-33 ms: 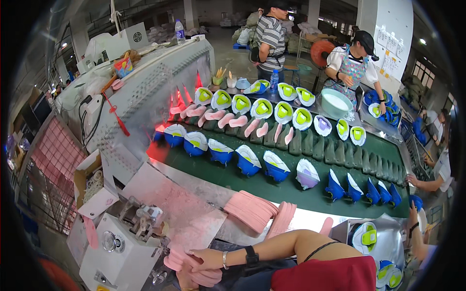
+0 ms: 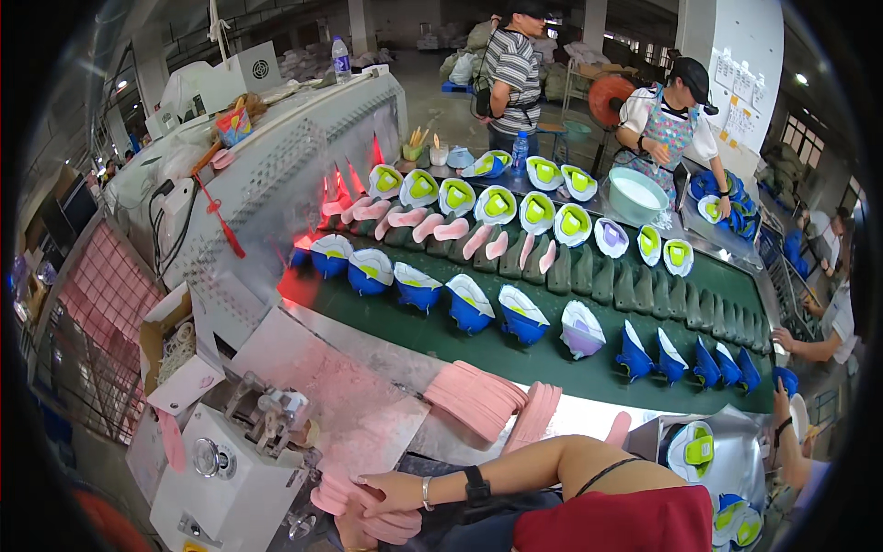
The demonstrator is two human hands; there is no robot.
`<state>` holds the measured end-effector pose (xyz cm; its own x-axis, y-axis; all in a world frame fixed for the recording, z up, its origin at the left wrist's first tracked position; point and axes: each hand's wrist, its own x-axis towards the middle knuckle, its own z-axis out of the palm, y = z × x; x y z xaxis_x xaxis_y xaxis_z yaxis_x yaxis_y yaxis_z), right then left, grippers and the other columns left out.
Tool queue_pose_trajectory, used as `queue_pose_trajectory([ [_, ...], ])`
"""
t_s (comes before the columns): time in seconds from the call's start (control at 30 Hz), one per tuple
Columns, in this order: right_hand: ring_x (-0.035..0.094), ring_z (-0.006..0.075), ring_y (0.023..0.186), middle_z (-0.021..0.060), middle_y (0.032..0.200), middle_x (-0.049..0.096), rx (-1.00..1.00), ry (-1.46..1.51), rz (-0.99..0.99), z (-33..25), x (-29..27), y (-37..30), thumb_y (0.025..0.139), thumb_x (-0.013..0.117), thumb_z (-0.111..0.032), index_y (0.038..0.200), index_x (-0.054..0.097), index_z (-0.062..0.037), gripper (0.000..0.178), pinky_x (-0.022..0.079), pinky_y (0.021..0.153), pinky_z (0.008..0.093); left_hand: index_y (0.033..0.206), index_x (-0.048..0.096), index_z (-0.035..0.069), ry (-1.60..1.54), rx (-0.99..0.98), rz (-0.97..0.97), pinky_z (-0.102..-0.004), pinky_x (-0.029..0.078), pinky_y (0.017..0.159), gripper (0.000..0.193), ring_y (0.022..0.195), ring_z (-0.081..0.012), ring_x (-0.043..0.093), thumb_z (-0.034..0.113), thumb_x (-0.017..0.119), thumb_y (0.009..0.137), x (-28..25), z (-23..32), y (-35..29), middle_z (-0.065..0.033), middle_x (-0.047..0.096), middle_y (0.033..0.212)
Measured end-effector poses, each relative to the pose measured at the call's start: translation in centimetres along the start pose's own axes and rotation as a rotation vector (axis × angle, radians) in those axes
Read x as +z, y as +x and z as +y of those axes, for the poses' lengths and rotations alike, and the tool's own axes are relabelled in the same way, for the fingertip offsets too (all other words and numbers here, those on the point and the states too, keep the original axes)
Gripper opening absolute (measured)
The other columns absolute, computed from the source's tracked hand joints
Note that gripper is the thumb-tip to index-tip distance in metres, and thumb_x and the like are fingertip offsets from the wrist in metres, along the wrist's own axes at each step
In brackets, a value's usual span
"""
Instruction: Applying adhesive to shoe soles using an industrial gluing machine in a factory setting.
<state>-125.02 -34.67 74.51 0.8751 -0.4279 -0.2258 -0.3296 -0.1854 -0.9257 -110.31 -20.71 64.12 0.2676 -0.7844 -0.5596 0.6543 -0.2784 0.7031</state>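
Note:
At the lower left, both my hands are on a bunch of pink insoles (image 2: 394, 526) beside a small grey machine (image 2: 221, 478) with a dial and a metal roller head. My right hand (image 2: 397, 492), with a bracelet and a watch on its wrist, closes over the insoles from above. Below it, my left hand (image 2: 353, 528) grips them from the near side; its fingers are partly hidden. One end of the bunch reaches close under the machine's head.
Pink insole stacks (image 2: 474, 400) lie on the bench right of my hands. Beyond them, a green conveyor (image 2: 543, 368) carries blue-and-white shoe uppers (image 2: 471, 304), dark lasts and loose insoles toward a red-lit heater. Co-workers stand across and at the right end. A metal bin (image 2: 736, 432) holds uppers.

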Motion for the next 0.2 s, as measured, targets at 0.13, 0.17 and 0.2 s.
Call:
queue_pose_trajectory([
  [0.13,0.057,0.0337,0.111,0.0240,0.124,0.055,0.036,-0.035,-0.099,-0.5,-0.9,-0.1,0.074,0.070,-0.050,0.140,0.035,0.0009,0.091,0.043,0.096,0.0341,0.131,0.042,0.002,-0.108,0.028,-0.075,-0.0431,0.049,0.091,0.048,0.106,-0.0313,0.057,0.032,0.052,0.094,0.1,0.0,-0.8,-0.0156,0.057,0.115],
  [0.17,0.057,0.0332,0.110,0.0236,0.126,0.055,0.047,0.034,-0.145,-0.7,-1.3,-0.1,0.074,0.071,-0.051,0.141,0.034,-0.0002,0.092,0.043,0.096,0.0337,0.130,0.039,-0.007,-0.234,0.082,-0.158,-0.0469,0.050,0.092,0.051,0.110,-0.0370,0.056,0.026,0.052,0.094,0.5,0.4,-1.2,-0.0206,0.053,0.124],
  [0.2,0.057,0.0332,0.110,0.0236,0.126,0.055,0.065,0.002,-0.148,-1.0,-1.4,-0.2,0.074,0.071,-0.051,0.141,0.034,-0.0002,0.092,0.043,0.096,0.0337,0.133,0.037,-0.006,-0.251,0.064,-0.140,-0.0478,0.049,0.093,0.055,0.113,-0.0382,0.054,0.026,0.055,0.092,1.1,1.1,-1.4,-0.0207,0.051,0.128],
])
